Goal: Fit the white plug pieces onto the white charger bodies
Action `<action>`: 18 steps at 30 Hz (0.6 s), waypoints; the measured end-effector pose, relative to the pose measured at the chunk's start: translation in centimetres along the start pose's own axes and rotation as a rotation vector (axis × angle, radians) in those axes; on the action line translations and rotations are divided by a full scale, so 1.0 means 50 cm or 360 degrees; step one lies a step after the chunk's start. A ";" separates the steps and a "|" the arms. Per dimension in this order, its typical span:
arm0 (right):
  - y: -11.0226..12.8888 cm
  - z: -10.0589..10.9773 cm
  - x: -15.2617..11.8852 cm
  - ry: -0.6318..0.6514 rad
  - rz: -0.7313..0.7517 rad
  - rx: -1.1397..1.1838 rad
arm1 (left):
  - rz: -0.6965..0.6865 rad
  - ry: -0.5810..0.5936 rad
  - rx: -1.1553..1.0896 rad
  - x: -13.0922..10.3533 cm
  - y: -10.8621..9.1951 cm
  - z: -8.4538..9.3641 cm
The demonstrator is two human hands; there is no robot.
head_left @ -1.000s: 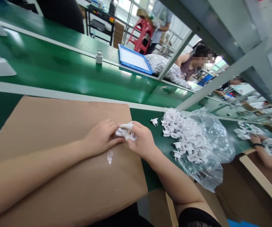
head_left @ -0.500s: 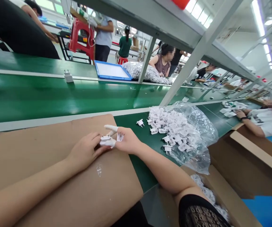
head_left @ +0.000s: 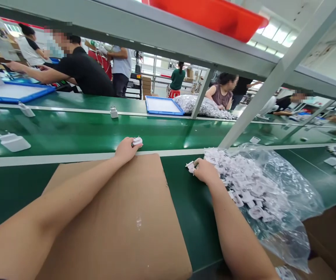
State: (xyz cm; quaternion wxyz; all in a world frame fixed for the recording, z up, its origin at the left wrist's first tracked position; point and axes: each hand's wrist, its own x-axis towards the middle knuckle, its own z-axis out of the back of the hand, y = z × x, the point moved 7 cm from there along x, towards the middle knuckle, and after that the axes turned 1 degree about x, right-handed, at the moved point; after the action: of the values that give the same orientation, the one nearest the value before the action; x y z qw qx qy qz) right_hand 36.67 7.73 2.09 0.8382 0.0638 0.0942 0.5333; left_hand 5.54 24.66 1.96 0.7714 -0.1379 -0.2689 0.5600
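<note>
My left hand (head_left: 126, 149) is closed around a white plug adapter (head_left: 137, 141), its pins pointing up, over the near edge of the green conveyor belt (head_left: 168, 134). My right hand (head_left: 205, 171) is on the green table to the right of the cardboard sheet (head_left: 121, 210), its fingers closed on a small white plug cover (head_left: 190, 167) with pins. Just right of that hand lies a heap of similar white plug covers (head_left: 246, 182), partly on a clear plastic bag (head_left: 290, 182). The fingertips of my right hand are partly hidden.
Several white plug adapters stand or lie on the belt, one (head_left: 113, 112) upright and a nearer one (head_left: 14, 142) on its side. A slanting metal post (head_left: 252, 89) rises behind the heap. Across the belt are blue-rimmed trays (head_left: 164, 105) and co-workers. Below right is a cardboard box (head_left: 331, 237).
My hands have parted. The left has carried the plug adapter forward to the belt; the right has moved right and taken a plug cover from beside the heap. The view has turned left.
</note>
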 end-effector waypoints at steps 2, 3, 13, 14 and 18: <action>0.008 0.001 -0.001 -0.0033 0.0015 0.0042 | 0.0057 0.0000 0.0021 0.017 0.012 -0.008; 0.011 0.003 -0.001 -0.0056 0.0025 0.0083 | 0.0097 0.0002 0.0029 0.022 0.019 -0.011; 0.085 -0.019 -0.027 -0.0081 0.0412 0.1066 | 0.0500 -0.0145 0.0049 -0.005 0.047 0.038; 0.098 -0.025 -0.034 -0.0045 0.0458 0.1172 | 0.0539 -0.0274 0.0029 -0.017 0.032 0.061; 0.150 -0.052 -0.073 0.0166 0.0575 0.1428 | 0.0048 -0.0654 -0.0848 -0.089 -0.103 0.179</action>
State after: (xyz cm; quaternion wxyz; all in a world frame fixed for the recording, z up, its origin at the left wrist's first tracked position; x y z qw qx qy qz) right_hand 27.96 7.62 1.43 0.6162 0.4075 0.3440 0.5796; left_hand 3.49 17.98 10.76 0.6296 -0.2230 -0.5537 0.4973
